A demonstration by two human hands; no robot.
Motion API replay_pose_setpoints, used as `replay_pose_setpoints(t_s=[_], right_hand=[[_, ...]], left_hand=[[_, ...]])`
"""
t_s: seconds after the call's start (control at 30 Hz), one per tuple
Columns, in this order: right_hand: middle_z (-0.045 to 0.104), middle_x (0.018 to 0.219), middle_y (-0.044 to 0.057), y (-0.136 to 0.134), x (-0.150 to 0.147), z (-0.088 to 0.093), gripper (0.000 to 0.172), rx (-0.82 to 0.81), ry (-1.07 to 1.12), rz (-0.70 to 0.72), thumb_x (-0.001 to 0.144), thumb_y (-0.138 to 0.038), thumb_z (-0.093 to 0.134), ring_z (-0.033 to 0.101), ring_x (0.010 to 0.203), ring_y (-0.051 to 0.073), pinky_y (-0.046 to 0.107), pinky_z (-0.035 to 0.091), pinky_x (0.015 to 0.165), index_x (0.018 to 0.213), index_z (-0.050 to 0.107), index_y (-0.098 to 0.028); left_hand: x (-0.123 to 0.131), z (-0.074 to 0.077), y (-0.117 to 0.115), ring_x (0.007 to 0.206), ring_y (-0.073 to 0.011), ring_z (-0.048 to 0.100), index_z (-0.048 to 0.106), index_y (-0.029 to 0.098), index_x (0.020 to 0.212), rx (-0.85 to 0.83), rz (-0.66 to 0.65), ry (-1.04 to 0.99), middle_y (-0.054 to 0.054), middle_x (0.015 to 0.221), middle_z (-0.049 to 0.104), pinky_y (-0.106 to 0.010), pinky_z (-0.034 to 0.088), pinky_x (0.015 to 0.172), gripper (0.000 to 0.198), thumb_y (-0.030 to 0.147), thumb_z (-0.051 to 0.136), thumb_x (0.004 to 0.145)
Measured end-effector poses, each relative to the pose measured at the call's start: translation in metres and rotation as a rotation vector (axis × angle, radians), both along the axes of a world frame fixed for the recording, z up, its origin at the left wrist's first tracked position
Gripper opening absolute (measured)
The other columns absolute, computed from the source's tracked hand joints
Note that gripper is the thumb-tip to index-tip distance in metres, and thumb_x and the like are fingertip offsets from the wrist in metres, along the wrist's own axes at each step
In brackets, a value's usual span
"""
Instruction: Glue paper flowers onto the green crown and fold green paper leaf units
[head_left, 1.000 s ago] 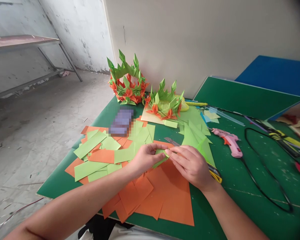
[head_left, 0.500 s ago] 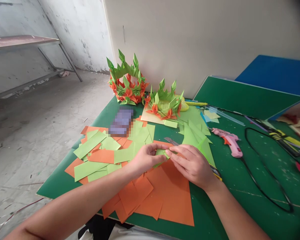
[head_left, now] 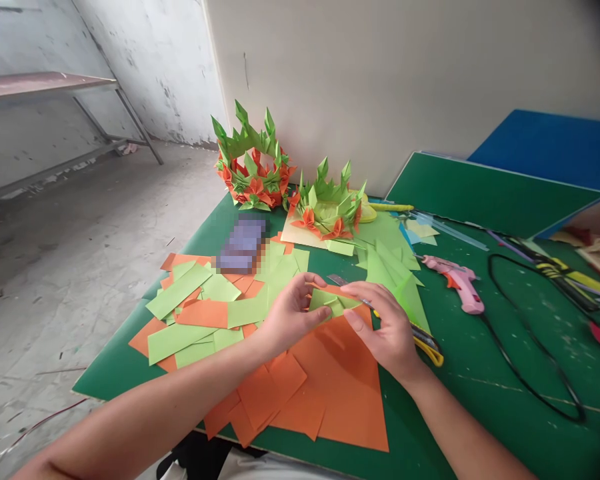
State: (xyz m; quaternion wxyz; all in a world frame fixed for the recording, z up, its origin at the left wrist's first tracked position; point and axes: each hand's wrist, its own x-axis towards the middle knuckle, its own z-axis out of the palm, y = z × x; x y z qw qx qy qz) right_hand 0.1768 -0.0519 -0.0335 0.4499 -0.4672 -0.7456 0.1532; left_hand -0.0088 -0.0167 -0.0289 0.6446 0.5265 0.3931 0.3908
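Note:
A small piece of folded green paper (head_left: 325, 300) is held over the orange sheet. My left hand (head_left: 295, 308) is closed on its left end, thumb in front and fingers curled behind. My right hand (head_left: 387, 327) has its thumb by the paper's lower edge and its index finger by the upper edge, with the right end showing between them. Behind the right hand lies a yellow-and-black utility knife (head_left: 427, 343), partly hidden. A metal blade or ruler end (head_left: 337, 280) pokes out beyond the fingers.
Orange sheets (head_left: 340, 393) and green paper strips (head_left: 180, 291) cover the table's left and front. Behind stand two paper crowns, a taller one (head_left: 255, 180) and a shorter one (head_left: 330, 210). A blurred purple phone-like object (head_left: 243, 243) lies left. Right is a pink glue gun (head_left: 457, 283) with its black cord.
The right fingers have spread from a pinch at the middle of the green paper, and more of its face and right end shows. The left hand keeps its grip.

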Motion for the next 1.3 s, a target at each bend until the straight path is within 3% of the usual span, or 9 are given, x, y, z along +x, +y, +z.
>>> replay_pose_setpoints(t_s=[0.17, 0.37, 0.5, 0.6, 0.77, 0.93, 1.1, 1.3], right_hand=[[0.064, 0.092, 0.005, -0.001, -0.012, -0.003, 0.008, -0.196, 0.214, 0.008, 0.089, -0.030, 0.061, 0.062, 0.091, 0.020, 0.035, 0.054, 0.082, 0.092, 0.062, -0.022], [0.059, 0.075, 0.002, -0.001, -0.009, -0.001, 0.014, -0.231, 0.256, 0.048, 0.089, -0.027, 0.061, 0.058, 0.074, 0.017, 0.030, 0.051, 0.068, 0.076, 0.060, -0.021], [0.060, 0.074, 0.003, 0.000, -0.007, -0.001, 0.018, -0.289, 0.265, 0.002, 0.087, -0.031, 0.063, 0.058, 0.071, 0.016, 0.029, 0.050, 0.067, 0.073, 0.061, -0.020], [0.062, 0.073, 0.002, 0.000, -0.008, -0.002, 0.021, -0.398, 0.336, -0.030, 0.085, -0.039, 0.065, 0.058, 0.066, 0.015, 0.028, 0.050, 0.061, 0.078, 0.063, -0.019], [0.063, 0.073, 0.001, 0.001, -0.010, -0.005, 0.028, -0.537, 0.458, 0.067, 0.086, -0.047, 0.061, 0.058, 0.064, 0.015, 0.025, 0.051, 0.058, 0.090, 0.063, -0.019], [0.059, 0.075, 0.001, 0.001, -0.012, -0.004, 0.023, -0.518, 0.472, 0.145, 0.092, -0.042, 0.054, 0.056, 0.069, 0.015, 0.025, 0.050, 0.063, 0.091, 0.063, -0.021], [0.052, 0.068, 0.001, 0.002, -0.012, -0.004, 0.029, -0.460, 0.447, 0.112, 0.094, -0.042, 0.050, 0.049, 0.065, 0.015, 0.025, 0.046, 0.058, 0.075, 0.057, -0.021], [0.050, 0.068, -0.001, 0.001, -0.015, -0.004, 0.023, -0.507, 0.425, 0.098, 0.090, -0.042, 0.056, 0.048, 0.059, 0.013, 0.024, 0.043, 0.054, 0.081, 0.056, -0.021]], left_hand=[[0.001, -0.001, -0.004, 0.060, -0.0072, 0.045, 0.045, 0.023, 0.102, 0.008, -0.024, 0.009, 0.005, 0.074, 0.051, -0.023, 0.035, 0.057, 0.041, 0.029, 0.074, 0.074], [0.002, 0.000, -0.007, 0.062, -0.0081, 0.049, 0.045, 0.022, 0.101, -0.008, -0.083, 0.013, 0.005, 0.074, 0.054, -0.023, 0.038, 0.059, 0.042, 0.030, 0.075, 0.073], [0.001, -0.002, -0.005, 0.063, -0.0089, 0.049, 0.046, 0.023, 0.103, -0.025, -0.117, 0.036, 0.003, 0.078, 0.058, -0.022, 0.038, 0.056, 0.040, 0.035, 0.073, 0.076], [0.001, -0.003, -0.002, 0.059, -0.0074, 0.044, 0.049, 0.022, 0.101, 0.016, -0.058, 0.065, 0.005, 0.070, 0.054, -0.022, 0.035, 0.055, 0.037, 0.034, 0.073, 0.076], [0.000, 0.001, -0.001, 0.065, -0.0092, 0.052, 0.049, 0.022, 0.101, -0.068, 0.002, -0.052, 0.003, 0.077, 0.058, -0.022, 0.039, 0.060, 0.039, 0.035, 0.074, 0.075], [0.000, 0.002, -0.002, 0.080, -0.0110, 0.058, 0.050, 0.023, 0.096, -0.099, -0.003, -0.167, 0.000, 0.099, 0.060, -0.024, 0.044, 0.071, 0.034, 0.032, 0.075, 0.075], [0.001, -0.001, -0.002, 0.071, -0.0078, 0.052, 0.054, 0.020, 0.091, -0.096, 0.003, -0.114, 0.001, 0.094, 0.054, -0.022, 0.041, 0.064, 0.031, 0.035, 0.075, 0.074], [0.001, -0.002, -0.003, 0.072, -0.0074, 0.049, 0.053, 0.022, 0.094, -0.080, 0.010, -0.112, 0.001, 0.097, 0.049, -0.021, 0.040, 0.063, 0.027, 0.034, 0.071, 0.078]])
